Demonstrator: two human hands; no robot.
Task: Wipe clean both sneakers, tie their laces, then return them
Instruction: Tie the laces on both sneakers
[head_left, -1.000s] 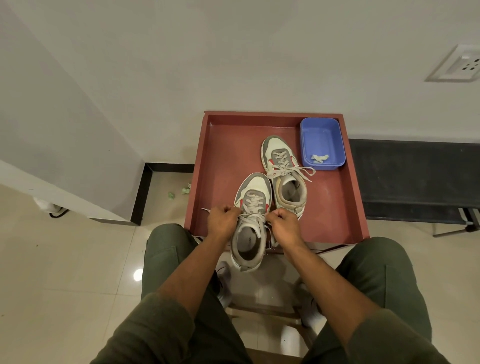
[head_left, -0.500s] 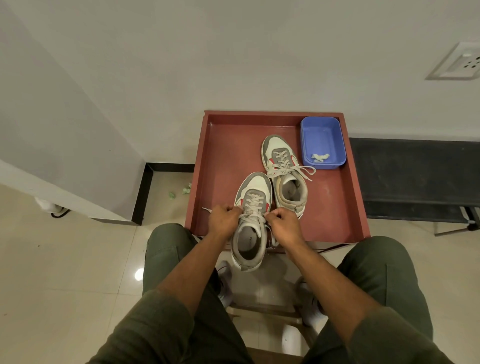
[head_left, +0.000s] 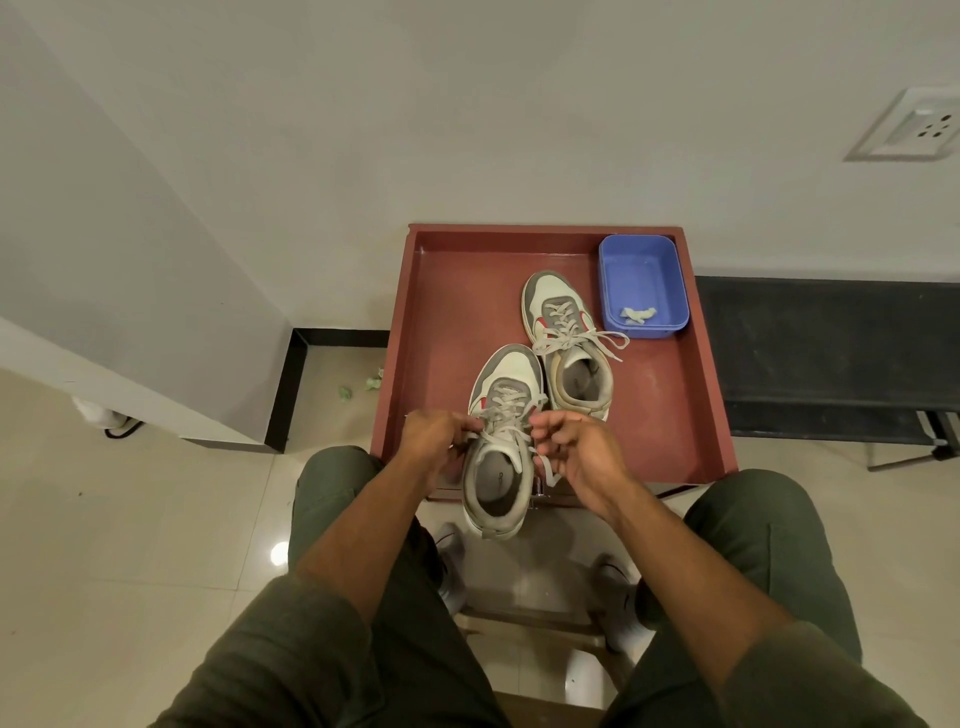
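Your left hand (head_left: 435, 441) and right hand (head_left: 582, 451), fingers curled, each pinch a pale lace end of the near grey-and-white sneaker (head_left: 500, 441), heel overhanging the red-brown tray's (head_left: 696, 415) front edge, beside the tied second sneaker (head_left: 569, 345).

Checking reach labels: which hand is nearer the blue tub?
Right. The right hand is at the near sneaker's laces, below-left of the blue tub; the left hand sits farther left, across that sneaker.
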